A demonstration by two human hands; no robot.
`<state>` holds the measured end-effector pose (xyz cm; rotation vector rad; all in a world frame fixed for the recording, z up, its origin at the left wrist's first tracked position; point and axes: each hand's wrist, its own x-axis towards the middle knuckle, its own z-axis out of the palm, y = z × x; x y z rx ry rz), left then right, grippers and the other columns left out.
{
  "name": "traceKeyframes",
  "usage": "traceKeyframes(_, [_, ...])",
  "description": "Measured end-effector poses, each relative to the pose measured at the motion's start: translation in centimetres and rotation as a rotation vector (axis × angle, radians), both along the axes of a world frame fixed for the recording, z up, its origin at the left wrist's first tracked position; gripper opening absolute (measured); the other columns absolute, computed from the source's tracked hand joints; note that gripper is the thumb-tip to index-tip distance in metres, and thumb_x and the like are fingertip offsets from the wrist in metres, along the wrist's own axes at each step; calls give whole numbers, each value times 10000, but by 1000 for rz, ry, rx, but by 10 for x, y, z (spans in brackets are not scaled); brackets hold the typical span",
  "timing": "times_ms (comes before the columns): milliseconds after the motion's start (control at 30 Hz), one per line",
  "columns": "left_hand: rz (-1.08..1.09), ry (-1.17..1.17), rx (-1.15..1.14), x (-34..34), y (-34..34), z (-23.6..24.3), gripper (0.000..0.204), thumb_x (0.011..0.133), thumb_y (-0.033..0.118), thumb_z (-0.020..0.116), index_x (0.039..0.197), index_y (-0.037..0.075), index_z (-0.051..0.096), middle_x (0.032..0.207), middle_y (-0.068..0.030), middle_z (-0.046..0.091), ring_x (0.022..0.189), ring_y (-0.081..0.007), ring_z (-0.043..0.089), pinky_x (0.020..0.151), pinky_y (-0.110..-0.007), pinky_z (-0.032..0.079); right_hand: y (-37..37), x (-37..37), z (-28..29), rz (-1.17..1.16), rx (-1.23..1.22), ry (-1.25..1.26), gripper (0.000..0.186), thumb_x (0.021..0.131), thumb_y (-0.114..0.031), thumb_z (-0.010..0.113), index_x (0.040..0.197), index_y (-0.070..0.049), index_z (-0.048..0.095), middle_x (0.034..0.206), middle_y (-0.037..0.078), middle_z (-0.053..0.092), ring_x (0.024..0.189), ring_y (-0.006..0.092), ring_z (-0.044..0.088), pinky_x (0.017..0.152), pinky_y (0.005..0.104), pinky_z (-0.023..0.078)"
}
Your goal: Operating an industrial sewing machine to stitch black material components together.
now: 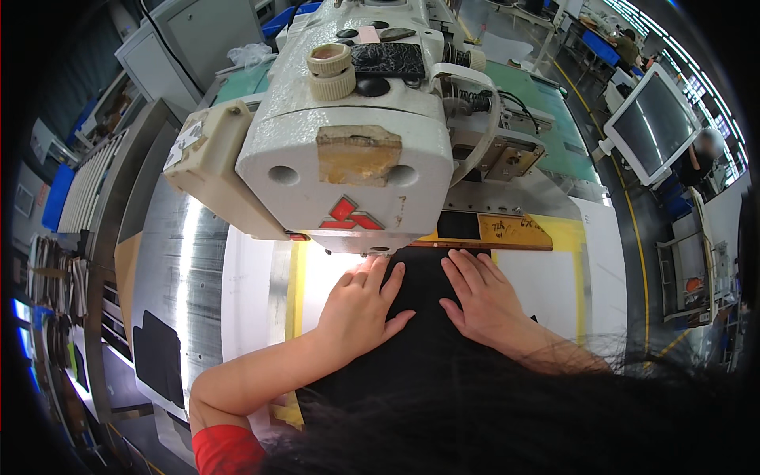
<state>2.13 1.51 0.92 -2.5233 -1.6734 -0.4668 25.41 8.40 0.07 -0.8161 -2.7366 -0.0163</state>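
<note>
A dark sheet that looks like black fabric (425,277) lies under the head of a white industrial sewing machine (269,142). My left hand (360,305) rests on its left side, fingers stretched toward the machine and thumb apart. The left fingertips reach right below the front of the machine head, where they are partly hidden. On the sheet's right side my right hand (484,301) lies flat with fingers extended. A brownish-yellow bar (522,236) crosses just beyond the right fingertips. Long dark hair covers the lower part of the sheet.
White paper (247,293) edged with yellow tape (580,281) lies beneath the sheet. A black flat piece (158,356) sits on the metal table (170,261) at left. A screen (653,123) stands at right. Other people are in the far right background.
</note>
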Motion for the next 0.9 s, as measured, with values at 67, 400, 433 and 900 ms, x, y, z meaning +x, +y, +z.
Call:
traceKeyframes(67, [12, 6, -32, -2, 0, 1, 638, 857, 465, 643, 1274, -11, 569, 1248, -247, 553, 1032, -340, 626, 872, -383, 484, 1, -2, -1, 3, 3, -7, 597, 882, -305, 639, 1314, 79, 487, 1326, 245, 506, 1248, 367, 500, 1088, 464, 365])
traceKeyframes(400, [56, 25, -54, 6, -3, 8, 616, 823, 429, 688, 1257, 7, 575, 1225, -211, 551, 940, -310, 604, 881, -383, 478, 4, 0, -5, 53, 13, 16, 602, 876, -299, 638, 1305, 95, 489, 1311, 266, 516, 1204, 381, 530, 1084, 458, 378])
traceKeyframes(433, [60, 25, -33, 8, -3, 7, 613, 818, 424, 692, 1252, 7, 576, 1212, -198, 547, 965, -309, 592, 892, -385, 475, 4, 2, -5, 55, 14, 16, 602, 876, -299, 638, 1305, 95, 489, 1311, 266, 516, 1204, 381, 530, 1084, 458, 378])
traceKeyframes(900, [115, -6, -46, 16, -2, 14, 584, 806, 389, 708, 1207, -12, 569, 1185, -208, 546, 1151, -349, 548, 968, -409, 449, 9, 9, 0, 112, -16, 56, 545, 895, -312, 625, 1240, 100, 533, 1287, 255, 531, 1241, 371, 510, 1087, 449, 380])
